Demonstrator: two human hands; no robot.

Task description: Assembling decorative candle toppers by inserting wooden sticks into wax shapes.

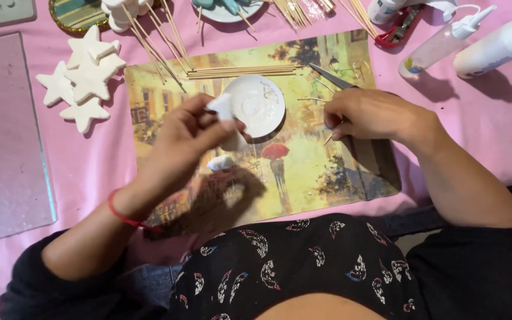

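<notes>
Left hand (pixel 188 139) pinches a white star (pixel 225 112) just over the dish's (pixel 256 104) 8 o'clock edge. Right hand (pixel 368 114), at 3 o'clock from the dish, pinches a thin stick (pixel 329 140) pointing toward 7 o'clock; tweezers (pixel 332 77) lie just beyond it.

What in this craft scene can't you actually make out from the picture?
- The white piece in the left hand: head view, fingers and blur hide its shape.
- What the right hand pinches: too thin, covered by the fingers.
- The glue bottles at top right: cut by the frame edge.
- The items in the dish at top: cut by the top edge.
- Marks in the small white saucer: too small.
</notes>
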